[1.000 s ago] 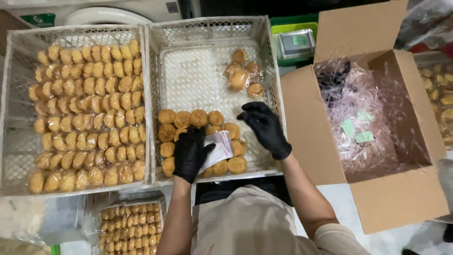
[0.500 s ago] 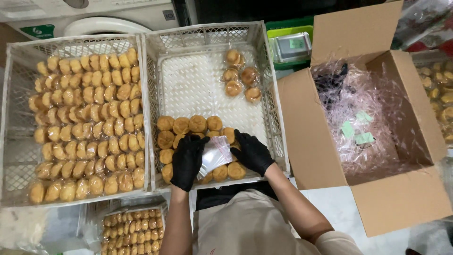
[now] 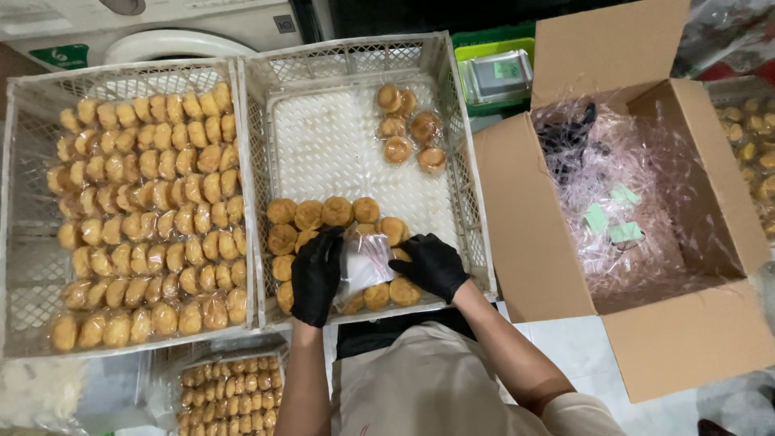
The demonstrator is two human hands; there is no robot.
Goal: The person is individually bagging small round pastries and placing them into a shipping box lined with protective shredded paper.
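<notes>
Gripping clear bag (image 3: 365, 262), both gloved hands (image 3: 375, 270) closed

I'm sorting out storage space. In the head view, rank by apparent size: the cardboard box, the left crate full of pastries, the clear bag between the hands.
1. Cardboard box, though it may sit nearer the camera.
2. Left crate, close behind it.
3. Clear bag, by far the smallest.

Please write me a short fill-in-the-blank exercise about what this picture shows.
1. Both hands, left hand and right hand, wear ____ gloves.
2. Together they hold a clear ____ over the pastries.
3. The cardboard box stands to the ____ of the middle crate.
4. The left crate is ____ of pastries.

Missing words: black; bag; right; full
</notes>
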